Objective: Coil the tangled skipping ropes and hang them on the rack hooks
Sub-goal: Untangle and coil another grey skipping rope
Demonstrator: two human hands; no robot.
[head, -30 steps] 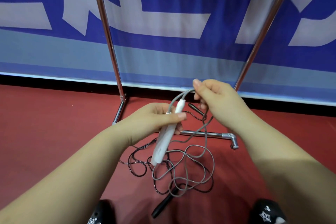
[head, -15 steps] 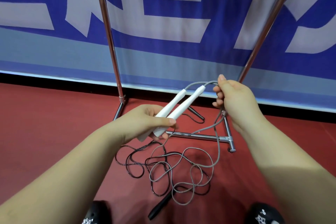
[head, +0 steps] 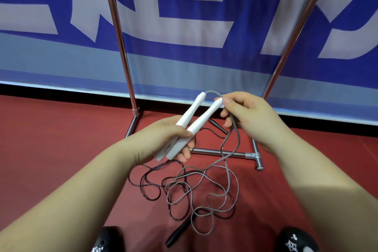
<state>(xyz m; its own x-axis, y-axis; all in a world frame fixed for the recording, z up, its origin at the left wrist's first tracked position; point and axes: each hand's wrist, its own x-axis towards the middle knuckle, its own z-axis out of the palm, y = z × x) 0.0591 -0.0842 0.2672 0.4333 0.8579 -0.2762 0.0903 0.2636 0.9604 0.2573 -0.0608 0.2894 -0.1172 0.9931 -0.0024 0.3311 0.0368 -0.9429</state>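
My left hand (head: 169, 139) grips both white handles (head: 196, 120) of a skipping rope side by side, their tips pointing up and right. My right hand (head: 245, 114) pinches the grey cord (head: 235, 137) just below the right handle's tip. The cord drops from that hand into loose loops on the red floor (head: 51, 139), tangled with a thin black rope (head: 147, 186). One black handle (head: 180, 231) lies on the floor near my feet; another (head: 216, 127) shows behind my hands. The chrome rack (head: 225, 152) stands in front of me; its hooks are out of view.
Two slanted chrome rack poles (head: 118, 32) rise against a blue and white banner (head: 194, 26) close behind. The rack's base bar ends in a foot (head: 258, 161) at the right. My black shoes (head: 296, 241) are at the bottom edge.
The second white handle came up beside the first in my left hand. My right hand moved right, then settled near the handle tips, holding the grey cord.
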